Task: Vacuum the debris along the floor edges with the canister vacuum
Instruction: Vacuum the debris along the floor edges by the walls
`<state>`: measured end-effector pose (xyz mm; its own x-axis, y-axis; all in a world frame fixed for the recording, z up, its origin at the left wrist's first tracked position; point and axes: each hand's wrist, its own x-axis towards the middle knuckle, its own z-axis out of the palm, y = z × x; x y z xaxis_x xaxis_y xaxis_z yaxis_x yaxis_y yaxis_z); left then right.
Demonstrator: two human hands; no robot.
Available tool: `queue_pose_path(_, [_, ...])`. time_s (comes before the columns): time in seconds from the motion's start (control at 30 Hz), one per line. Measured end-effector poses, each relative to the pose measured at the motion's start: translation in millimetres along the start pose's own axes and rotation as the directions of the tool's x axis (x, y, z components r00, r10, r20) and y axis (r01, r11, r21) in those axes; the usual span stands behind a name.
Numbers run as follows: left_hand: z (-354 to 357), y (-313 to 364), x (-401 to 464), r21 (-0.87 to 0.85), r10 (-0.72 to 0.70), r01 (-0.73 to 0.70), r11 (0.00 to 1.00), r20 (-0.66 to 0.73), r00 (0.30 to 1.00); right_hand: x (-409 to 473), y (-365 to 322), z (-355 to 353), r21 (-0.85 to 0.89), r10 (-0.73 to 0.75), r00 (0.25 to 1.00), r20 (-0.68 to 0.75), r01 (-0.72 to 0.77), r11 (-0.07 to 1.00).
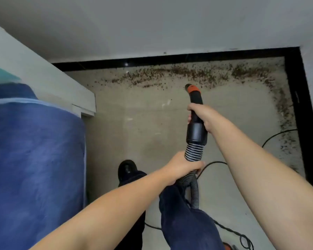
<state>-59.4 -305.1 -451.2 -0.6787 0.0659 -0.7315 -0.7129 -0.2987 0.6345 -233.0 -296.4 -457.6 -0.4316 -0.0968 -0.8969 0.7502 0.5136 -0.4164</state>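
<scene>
Brown debris [192, 73] lies in a band on the beige floor along the black baseboard at the far wall and down the right wall [285, 112]. My right hand [200, 116] grips the black vacuum handle [196, 129], whose orange-ringed nozzle end [191, 88] points at the far band, just short of it. My left hand [181, 167] holds the ribbed grey hose [192, 152] just below the handle. The hose runs down past my leg. An orange part of the canister [227, 246] peeks in at the bottom edge.
A bed with a blue blanket [34, 159] and a white frame [43, 76] fills the left side. A black power cord [271, 138] loops across the floor at right and bottom right. My dark shoe [126, 168] stands on the floor near the bed.
</scene>
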Motion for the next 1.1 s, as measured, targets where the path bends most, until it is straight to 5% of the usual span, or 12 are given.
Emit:
queue_pose_path(0.3, [-98.3, -103.9, 108.2, 0.073, 0.037, -0.039, 0.997, 0.018, 0.999, 150.6, 71.8, 58.4, 0.22, -0.027, 0.999, -0.03, 0.033, 0.975])
queue_pose_path(0.43, [-90.5, -131.1, 143.9, -0.017, 0.1, -0.101, 0.995, -0.031, 0.994, 189.8, 80.3, 57.6, 0.129, -0.051, 0.998, -0.023, 0.054, 0.99])
queue_pose_path(0.67, [-96.3, -129.9, 165.0, -0.161, 0.03, -0.01, 0.987, 0.122, 0.992, 211.3, 84.6, 60.1, -0.018, 0.0, 0.993, 0.114, 0.002, 1.0])
queue_pose_path(1.1, [-125.8, -139.4, 143.4, -0.314, -0.118, 0.087, 0.945, -0.083, 0.99, 196.6, 80.8, 142.0, -0.216, -0.126, 0.961, 0.248, 0.181, 0.959])
